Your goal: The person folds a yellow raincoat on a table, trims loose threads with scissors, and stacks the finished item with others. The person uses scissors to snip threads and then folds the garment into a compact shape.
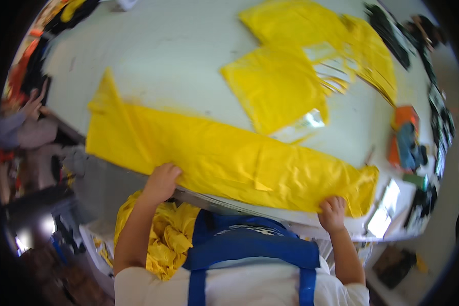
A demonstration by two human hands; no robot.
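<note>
- Hands at the near edge of a pale bench (178, 56), each gripping one long yellow sheet (224, 160) that lies flat across it.
- The left hand (160, 182) has its fingers (169, 171) curled over the sheet's near edge, grasping the fabric a little left of its middle.
- The right hand (332, 212) pinches the sheet's near edge close to its right end, fingers (336, 203) clenched on the material.
- The yellow sheet runs from far left to near right across the bench, creased in the middle, with a pointed flap standing out at its left end.
- More yellow fabric (166, 239) hangs bunched below the bench edge, between the left forearm and a blue apron (250, 245) worn over a white top.
- Farther back on the bench lies a folded yellow piece (275, 86), with a clear plastic bag (303, 125) partly under its near corner.
- Beyond it sits a spread stack of yellow pieces (341, 41), fanned toward the right rim.
- An orange and blue object (405, 137) rests near the bench's right edge; what it is cannot be told.
- Another person's hand (33, 104) shows at the far left, well apart from the sheet.
</note>
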